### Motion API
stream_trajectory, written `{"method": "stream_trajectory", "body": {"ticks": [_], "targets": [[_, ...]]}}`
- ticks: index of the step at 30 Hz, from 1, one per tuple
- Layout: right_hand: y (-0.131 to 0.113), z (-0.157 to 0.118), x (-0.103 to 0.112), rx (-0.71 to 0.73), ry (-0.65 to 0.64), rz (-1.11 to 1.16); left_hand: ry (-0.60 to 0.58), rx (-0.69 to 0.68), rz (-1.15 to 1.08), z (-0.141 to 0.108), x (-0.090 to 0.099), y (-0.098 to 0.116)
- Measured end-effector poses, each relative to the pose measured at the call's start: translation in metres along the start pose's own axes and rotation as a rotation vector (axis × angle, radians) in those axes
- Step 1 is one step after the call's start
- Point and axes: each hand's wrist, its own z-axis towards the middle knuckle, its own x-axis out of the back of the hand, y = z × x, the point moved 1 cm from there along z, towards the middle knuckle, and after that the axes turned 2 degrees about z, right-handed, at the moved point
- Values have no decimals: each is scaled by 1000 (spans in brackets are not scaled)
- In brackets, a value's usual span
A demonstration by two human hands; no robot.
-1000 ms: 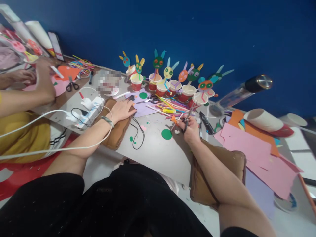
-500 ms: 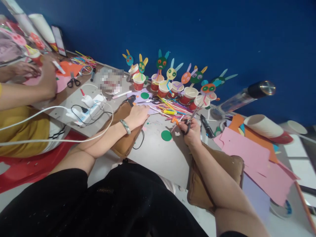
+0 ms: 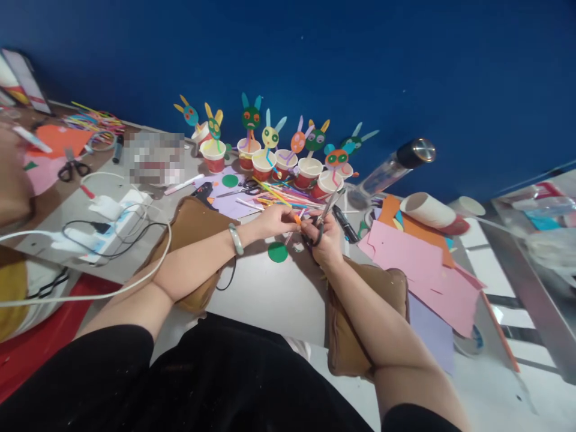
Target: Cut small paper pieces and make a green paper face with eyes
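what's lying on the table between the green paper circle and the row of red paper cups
In the head view, between the green paper circle and the red paper cups lie a heap of coloured straws and the two hands.

You will find no lettering, brand, number or sign you can read anywhere; the patch on the table (image 3: 270, 288) at 10 o'clock is blurred beyond reading.

A deep blue wall (image 3: 405, 54) fills the whole back of the room, plain and evenly lit. A pale grey counter (image 3: 279, 288) runs along its foot, its far edge against the wall. Near the counter's left end sits a red chair seat (image 3: 40, 348). At the right stands a glass case (image 3: 540, 240), over a light tiled floor (image 3: 495, 384).
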Motion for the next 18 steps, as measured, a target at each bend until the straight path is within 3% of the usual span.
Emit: {"method": "stream_trajectory", "body": {"ticks": [3,11,18], "targets": [[-1,-2,0,12,-1,-20,28,-15,-72,-3,2,0],[3,-8,-2,5,-36,-78,33,-98,108,-8,11,10],[1,-11,-4,-33,-28,-60,23,-50,80,-6,16,9]]}}
